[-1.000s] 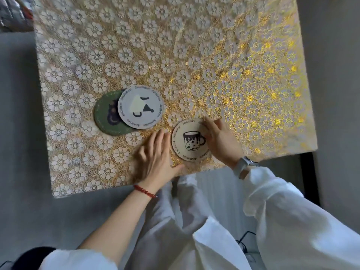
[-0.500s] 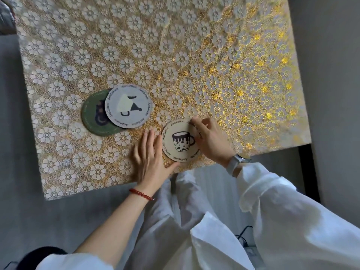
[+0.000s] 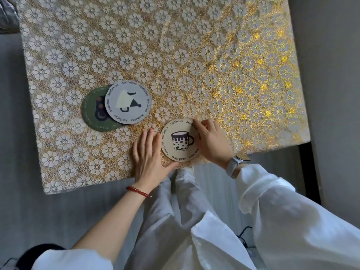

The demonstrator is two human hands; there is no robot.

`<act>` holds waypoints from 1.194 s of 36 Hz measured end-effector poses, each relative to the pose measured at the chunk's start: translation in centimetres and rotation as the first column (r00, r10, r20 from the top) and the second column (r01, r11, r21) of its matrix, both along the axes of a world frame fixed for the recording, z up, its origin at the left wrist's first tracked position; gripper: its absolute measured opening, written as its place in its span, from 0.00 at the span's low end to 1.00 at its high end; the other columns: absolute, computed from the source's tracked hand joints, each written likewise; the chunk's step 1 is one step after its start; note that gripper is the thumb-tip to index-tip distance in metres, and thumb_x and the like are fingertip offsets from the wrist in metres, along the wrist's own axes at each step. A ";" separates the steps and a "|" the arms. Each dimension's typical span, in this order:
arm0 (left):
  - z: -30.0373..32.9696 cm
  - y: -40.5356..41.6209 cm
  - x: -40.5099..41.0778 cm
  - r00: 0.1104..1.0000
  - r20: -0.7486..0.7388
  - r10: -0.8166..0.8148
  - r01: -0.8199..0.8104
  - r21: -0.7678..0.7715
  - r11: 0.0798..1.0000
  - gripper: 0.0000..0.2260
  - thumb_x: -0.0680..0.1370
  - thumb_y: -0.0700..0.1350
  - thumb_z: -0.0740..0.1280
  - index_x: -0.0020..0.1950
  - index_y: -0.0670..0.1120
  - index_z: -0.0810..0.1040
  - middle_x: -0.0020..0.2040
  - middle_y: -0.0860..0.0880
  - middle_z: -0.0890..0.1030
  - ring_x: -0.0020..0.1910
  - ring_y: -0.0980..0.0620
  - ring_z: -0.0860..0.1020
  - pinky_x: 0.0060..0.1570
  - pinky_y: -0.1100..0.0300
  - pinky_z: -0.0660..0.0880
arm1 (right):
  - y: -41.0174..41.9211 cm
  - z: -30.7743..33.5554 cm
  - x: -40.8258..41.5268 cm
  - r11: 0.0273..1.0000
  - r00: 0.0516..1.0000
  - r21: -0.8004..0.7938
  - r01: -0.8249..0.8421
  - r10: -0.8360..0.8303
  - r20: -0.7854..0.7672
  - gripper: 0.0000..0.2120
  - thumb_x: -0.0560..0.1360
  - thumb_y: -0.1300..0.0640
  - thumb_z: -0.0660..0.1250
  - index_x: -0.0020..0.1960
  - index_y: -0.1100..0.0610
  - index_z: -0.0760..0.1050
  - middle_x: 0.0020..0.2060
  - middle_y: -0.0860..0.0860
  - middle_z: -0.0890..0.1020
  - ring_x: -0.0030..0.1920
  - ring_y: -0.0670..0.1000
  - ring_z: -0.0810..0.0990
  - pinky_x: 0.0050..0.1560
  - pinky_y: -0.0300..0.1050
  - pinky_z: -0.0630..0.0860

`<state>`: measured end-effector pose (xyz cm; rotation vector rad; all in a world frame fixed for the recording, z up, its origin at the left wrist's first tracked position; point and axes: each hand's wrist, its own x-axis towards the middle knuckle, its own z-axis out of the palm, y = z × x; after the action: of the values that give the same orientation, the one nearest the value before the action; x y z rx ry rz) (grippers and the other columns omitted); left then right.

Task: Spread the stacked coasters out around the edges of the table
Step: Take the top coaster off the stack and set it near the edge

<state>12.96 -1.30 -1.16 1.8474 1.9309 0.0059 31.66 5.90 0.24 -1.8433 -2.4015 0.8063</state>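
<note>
At the near edge of the table (image 3: 194, 55), roughly mid-span, the beige coaster (image 3: 180, 142) with the mug print lies flat, its near rim just about on the edge. Both hands are on it: left hand (image 3: 149, 155) flat on the cloth, fingers together, thumb against the coaster's near-left rim; right hand (image 3: 211, 141) curled over the right rim, fingertips (image 3: 196, 123) pressing its far-right edge. Neither hand closes around it; looks like a flat press or nudge, not a lift.

The other two coasters aren't spread yet. The grey coaster (image 3: 128, 103) overlaps the green coaster (image 3: 93, 112), covering its right part. The pair sits left of centre, in from the left edge and well back from the near edge.

Status, my read: one of three visible coasters placed or nearly placed, final alignment in progress. Two left: separate grey from green, then move each to its own edge. Far and right edges carry nothing in view. Can't tell if more coasters sit under the green one.
</note>
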 end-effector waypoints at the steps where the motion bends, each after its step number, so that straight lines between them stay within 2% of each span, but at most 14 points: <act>1: 0.0 0.0 0.0 1.000 -0.006 -0.002 0.002 -0.004 1.000 0.47 0.65 0.68 0.66 0.74 0.45 0.51 0.76 0.43 0.50 0.75 0.47 0.44 0.72 0.43 0.42 | -0.2 -0.1 0.0 1.000 1.000 0.008 0.003 -0.003 0.018 0.24 0.73 0.61 0.60 0.68 0.58 0.62 0.55 0.60 0.73 0.53 0.59 0.70 0.53 0.52 0.72; 6: -0.3 -0.1 0.0 0.999 -0.033 -0.007 0.006 -0.020 1.000 0.47 0.66 0.69 0.64 0.74 0.46 0.48 0.76 0.45 0.46 0.74 0.48 0.41 0.72 0.44 0.40 | -2.3 -0.3 -0.2 0.998 0.987 0.058 -0.038 0.029 0.158 0.28 0.70 0.57 0.61 0.69 0.58 0.58 0.59 0.59 0.72 0.56 0.59 0.70 0.53 0.55 0.70; 9: -0.5 -0.3 0.1 0.998 -0.062 -0.024 0.021 -0.036 0.999 0.46 0.67 0.70 0.60 0.74 0.47 0.44 0.75 0.47 0.40 0.74 0.47 0.39 0.72 0.45 0.39 | -3.6 -0.3 -0.4 0.994 0.979 0.088 -0.059 0.041 0.197 0.27 0.72 0.52 0.60 0.68 0.57 0.60 0.62 0.59 0.72 0.60 0.59 0.70 0.56 0.55 0.70; 14: -0.7 -0.4 0.2 0.998 -0.052 -0.020 0.017 -0.058 0.998 0.46 0.68 0.70 0.60 0.74 0.47 0.42 0.75 0.46 0.40 0.74 0.47 0.38 0.72 0.44 0.38 | -4.4 -0.4 0.5 0.993 0.985 0.063 -0.102 0.092 0.144 0.29 0.71 0.48 0.65 0.69 0.57 0.63 0.67 0.62 0.69 0.66 0.62 0.68 0.66 0.64 0.63; 19: -0.9 -0.4 0.2 0.999 -0.051 -0.012 0.010 -0.051 0.999 0.46 0.67 0.69 0.61 0.74 0.46 0.45 0.75 0.47 0.42 0.74 0.47 0.40 0.72 0.42 0.40 | -4.1 0.0 1.6 0.989 0.984 -0.013 -0.147 0.148 0.102 0.33 0.70 0.44 0.65 0.70 0.56 0.61 0.70 0.62 0.64 0.68 0.62 0.65 0.68 0.64 0.58; 24: -1.1 -0.4 0.2 0.998 -0.059 -0.018 0.015 -0.044 0.999 0.46 0.67 0.70 0.60 0.74 0.46 0.44 0.74 0.47 0.40 0.74 0.47 0.39 0.72 0.42 0.39 | -4.0 -0.1 1.7 0.987 0.981 -0.003 -0.160 0.159 0.109 0.35 0.68 0.44 0.69 0.69 0.57 0.63 0.69 0.63 0.67 0.66 0.63 0.68 0.66 0.65 0.60; 30: -1.3 -0.5 0.2 0.987 -0.151 -0.062 0.051 -0.080 0.995 0.46 0.69 0.72 0.50 0.72 0.47 0.32 0.74 0.44 0.35 0.73 0.46 0.34 0.70 0.43 0.34 | -3.9 0.0 1.4 0.985 0.975 0.030 -0.168 0.162 0.149 0.36 0.65 0.45 0.71 0.68 0.57 0.64 0.67 0.62 0.69 0.65 0.62 0.69 0.65 0.66 0.63; 33: -1.0 -0.4 0.2 0.986 -0.153 -0.071 0.056 -0.104 0.993 0.46 0.69 0.72 0.49 0.71 0.46 0.30 0.73 0.44 0.33 0.73 0.45 0.32 0.70 0.44 0.32 | -3.9 0.5 1.2 0.988 0.978 0.006 -0.154 0.151 0.143 0.35 0.67 0.44 0.68 0.69 0.56 0.62 0.69 0.61 0.66 0.68 0.61 0.66 0.67 0.65 0.60; 36: -0.1 0.0 -0.1 0.993 -0.095 -0.076 0.065 -0.121 0.990 0.44 0.70 0.70 0.53 0.73 0.47 0.35 0.74 0.46 0.34 0.73 0.46 0.33 0.70 0.45 0.33 | -3.6 1.3 0.7 0.991 0.981 -0.030 -0.134 0.137 0.135 0.33 0.69 0.42 0.63 0.70 0.54 0.60 0.72 0.58 0.61 0.71 0.59 0.60 0.70 0.64 0.55; 39: 1.2 0.5 -0.9 0.996 0.088 -0.017 0.027 -0.112 0.993 0.37 0.74 0.61 0.60 0.74 0.48 0.46 0.77 0.48 0.43 0.75 0.49 0.39 0.70 0.49 0.36 | -3.4 2.3 -0.3 0.992 0.984 -0.030 -0.120 0.123 0.133 0.27 0.73 0.44 0.58 0.69 0.53 0.61 0.73 0.57 0.59 0.72 0.58 0.56 0.72 0.63 0.52; 41: 2.3 0.7 -1.7 0.961 0.253 0.110 -0.081 -0.123 0.989 0.32 0.75 0.53 0.63 0.74 0.47 0.51 0.77 0.47 0.48 0.75 0.48 0.44 0.70 0.52 0.39 | -3.4 3.0 -1.4 0.991 0.986 0.012 -0.134 0.132 0.106 0.20 0.74 0.51 0.58 0.65 0.56 0.67 0.69 0.58 0.66 0.71 0.58 0.60 0.72 0.62 0.54; 43: 3.3 0.6 -3.0 0.911 0.336 0.238 -0.196 -0.154 0.968 0.29 0.76 0.49 0.63 0.73 0.46 0.55 0.76 0.46 0.52 0.74 0.47 0.50 0.71 0.52 0.45 | -3.5 3.6 -3.1 0.989 0.988 0.047 -0.143 0.140 0.063 0.16 0.73 0.56 0.61 0.59 0.58 0.73 0.63 0.57 0.74 0.68 0.58 0.66 0.70 0.62 0.58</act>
<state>9.99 -0.75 2.15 1.4322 1.8264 0.2728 28.51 2.39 3.84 -1.7187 -2.5885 0.6999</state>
